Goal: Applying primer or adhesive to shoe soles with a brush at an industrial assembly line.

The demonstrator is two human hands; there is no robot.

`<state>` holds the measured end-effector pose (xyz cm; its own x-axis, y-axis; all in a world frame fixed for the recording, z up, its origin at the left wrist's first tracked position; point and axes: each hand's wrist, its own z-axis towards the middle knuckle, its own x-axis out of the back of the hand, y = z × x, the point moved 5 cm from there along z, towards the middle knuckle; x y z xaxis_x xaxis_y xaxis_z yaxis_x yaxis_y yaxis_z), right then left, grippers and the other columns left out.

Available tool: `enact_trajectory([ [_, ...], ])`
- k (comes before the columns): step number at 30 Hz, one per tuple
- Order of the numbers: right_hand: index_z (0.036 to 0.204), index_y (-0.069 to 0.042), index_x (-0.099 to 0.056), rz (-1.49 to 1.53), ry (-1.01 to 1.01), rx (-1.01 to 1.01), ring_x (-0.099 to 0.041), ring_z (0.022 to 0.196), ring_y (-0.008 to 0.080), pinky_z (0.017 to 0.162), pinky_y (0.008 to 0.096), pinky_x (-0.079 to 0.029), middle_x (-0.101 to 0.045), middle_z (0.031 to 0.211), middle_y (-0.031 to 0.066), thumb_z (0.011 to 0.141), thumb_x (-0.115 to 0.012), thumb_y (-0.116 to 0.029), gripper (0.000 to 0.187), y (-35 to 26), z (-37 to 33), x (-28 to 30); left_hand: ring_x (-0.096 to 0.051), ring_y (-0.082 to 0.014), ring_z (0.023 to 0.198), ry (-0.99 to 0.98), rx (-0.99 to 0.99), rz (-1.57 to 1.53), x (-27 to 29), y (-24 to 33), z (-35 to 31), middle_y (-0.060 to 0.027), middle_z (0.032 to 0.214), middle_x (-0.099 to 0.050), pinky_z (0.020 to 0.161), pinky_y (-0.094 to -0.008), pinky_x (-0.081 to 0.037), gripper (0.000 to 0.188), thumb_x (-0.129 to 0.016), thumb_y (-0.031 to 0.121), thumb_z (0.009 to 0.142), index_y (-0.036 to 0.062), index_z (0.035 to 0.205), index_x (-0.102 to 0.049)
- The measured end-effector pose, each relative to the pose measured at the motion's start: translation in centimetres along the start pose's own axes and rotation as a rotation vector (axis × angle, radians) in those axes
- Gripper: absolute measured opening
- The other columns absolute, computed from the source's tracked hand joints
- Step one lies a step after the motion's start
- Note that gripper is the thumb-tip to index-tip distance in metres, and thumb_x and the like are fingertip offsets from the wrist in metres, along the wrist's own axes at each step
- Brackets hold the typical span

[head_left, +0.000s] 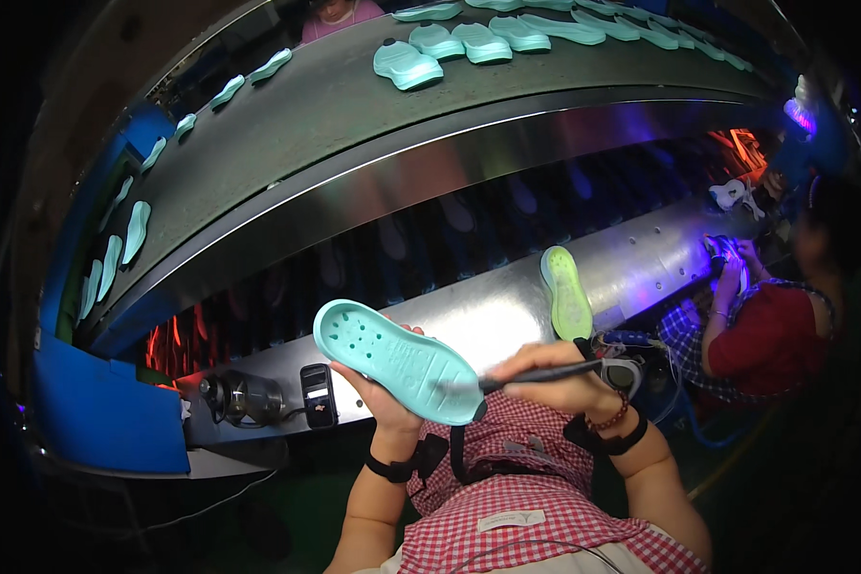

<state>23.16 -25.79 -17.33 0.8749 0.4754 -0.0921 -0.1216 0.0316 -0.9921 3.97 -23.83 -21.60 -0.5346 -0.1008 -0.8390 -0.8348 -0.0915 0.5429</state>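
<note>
Step in hand, as far as can be judged: brushing something over the upturned face of the teal sole (392, 356). The sole is held tilted in front of the worker's checked apron (507, 478), above the near edge of the metal ledge (641, 251). L hand (385, 406) cradles it from beneath, fingers wrapped round the far edge, thumb side low. R hand (564, 379) is clamped on the dark handle of the brush (584, 368), w/ the tip over the sole's lower-R end. Next move prob. calls for a steady L grip and even strokes out to the rim & up twd the end w/ the dark holes.

Hard to make out: brush tip is motion-blurred, so contact & any coating can't be confirmed; most L fingers are hidden behind the sole. 1 yellow-green sole (568, 298) lies on the ledge, its near end by dark clutter, unclear. Co-worker (767, 330) at R works under violet glare; item there unreadable. Person across the conveyor belt (306, 139) is cut off at top.
</note>
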Motion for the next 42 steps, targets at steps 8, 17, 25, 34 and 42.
enact_trajectory([
  [8,0.095,-0.002,-0.065,0.028,-0.226,0.060,-0.061,0.084,0.0153,0.076,0.0254,-0.049,-0.065,0.094,0.0109,0.073,-0.066,0.000,0.023,-0.6,-1.1,-0.7,-0.056,-0.0245,0.090,-0.092,-0.020,0.099,-0.2,0.8,-0.2,-0.0115,0.098,-0.056,0.080,-0.0386,-0.047,0.079,-0.022,0.072,0.078,0.0063,0.115,-0.046],
  [17,0.094,-0.003,-0.065,0.106,-0.233,0.146,-0.055,0.099,0.0211,0.091,0.0335,-0.040,-0.064,0.096,0.0099,0.072,-0.066,-0.001,0.022,1.0,-0.1,-0.5,-0.054,-0.0260,0.095,-0.105,-0.001,0.050,-1.6,1.5,0.2,-0.0139,0.104,-0.055,0.085,-0.0400,-0.045,0.081,-0.028,0.073,0.077,0.0058,0.119,-0.044],
  [25,0.096,0.004,-0.058,0.695,0.099,-0.131,-0.060,0.089,0.0169,0.081,0.0264,-0.048,-0.061,0.099,0.0150,0.080,-0.057,-0.001,0.016,2.5,0.2,-2.6,-0.041,-0.0345,0.117,-0.212,0.202,-0.297,-4.6,-1.1,-2.6,-0.0167,0.128,-0.042,0.101,-0.0496,-0.030,0.062,-0.022,0.049,0.090,0.0034,0.133,-0.027],
  [34,0.096,0.003,-0.061,0.054,0.085,0.026,-0.060,0.085,0.0135,0.076,0.0243,-0.048,-0.064,0.092,0.0112,0.077,-0.061,0.001,0.019,0.0,-0.1,-1.7,-0.048,-0.0387,0.109,-0.216,0.248,-0.270,-2.8,-1.3,-2.2,-0.0205,0.126,-0.043,0.095,-0.0518,-0.036,0.059,-0.026,0.045,0.090,0.0040,0.133,-0.028],
  [42,0.094,0.001,-0.063,0.020,0.048,0.025,-0.060,0.074,0.0090,0.066,0.0207,-0.048,-0.065,0.085,0.0082,0.073,-0.064,0.000,0.021,-0.4,0.8,-1.1,-0.049,-0.0383,0.109,-0.278,0.250,-0.262,-3.2,-1.0,-1.7,-0.0195,0.125,-0.045,0.095,-0.0558,-0.033,0.056,-0.031,0.043,0.089,0.0040,0.129,-0.038],
])
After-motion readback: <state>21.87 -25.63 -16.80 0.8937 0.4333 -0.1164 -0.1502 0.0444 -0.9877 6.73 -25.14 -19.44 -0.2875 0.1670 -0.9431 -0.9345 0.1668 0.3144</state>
